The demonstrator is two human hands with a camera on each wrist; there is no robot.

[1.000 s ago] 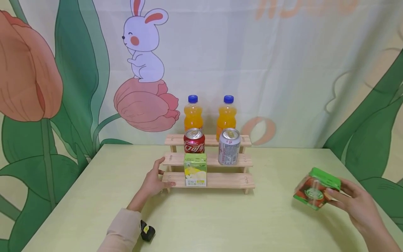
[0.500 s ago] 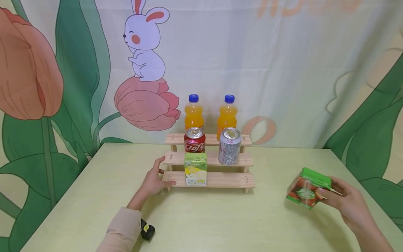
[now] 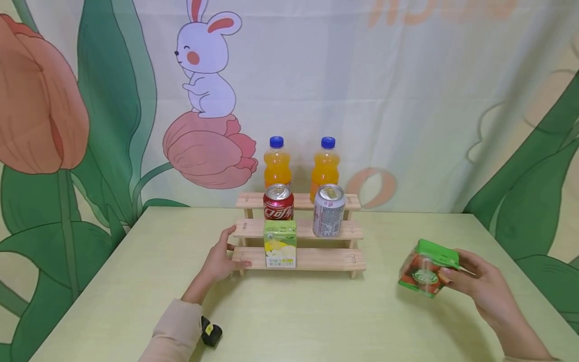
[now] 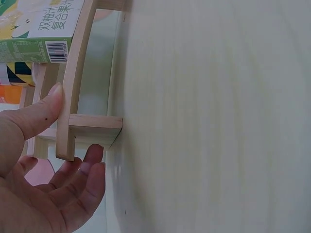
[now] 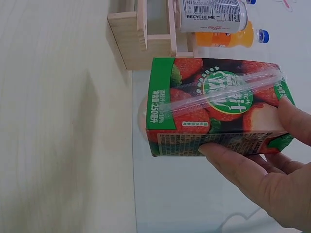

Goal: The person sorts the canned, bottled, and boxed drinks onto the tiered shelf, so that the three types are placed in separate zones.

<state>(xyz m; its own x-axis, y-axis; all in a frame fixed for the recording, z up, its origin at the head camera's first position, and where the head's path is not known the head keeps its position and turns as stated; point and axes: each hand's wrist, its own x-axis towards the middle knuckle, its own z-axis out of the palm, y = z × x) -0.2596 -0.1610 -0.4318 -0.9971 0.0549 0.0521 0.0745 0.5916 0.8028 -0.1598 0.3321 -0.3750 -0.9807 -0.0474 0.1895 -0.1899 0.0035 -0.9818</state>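
Observation:
A red and green juice carton (image 3: 423, 268) with a clear-wrapped straw on its side is held tilted above the table by my right hand (image 3: 481, 286). In the right wrist view, thumb and fingers pinch the carton (image 5: 218, 104) near one end. My left hand (image 3: 221, 259) grips the left end of a three-tier wooden rack (image 3: 323, 257). In the left wrist view its thumb lies on the bottom plank (image 4: 73, 92), with fingers curled underneath. A green and yellow juice carton (image 3: 280, 245) stands upright on the bottom tier, left of its middle.
On the middle tier stand a red cola can (image 3: 278, 203) and a silvery-white can (image 3: 329, 211). Two orange drink bottles (image 3: 277, 168) with blue caps occupy the top tier. A small black object (image 3: 211, 333) lies beside the left sleeve. Behind the table hangs a printed curtain (image 3: 429, 100).
My right hand has carried the red and green carton leftward, nearer the rack. The left hand keeps its hold on the rack, and the drinks on it stay put.

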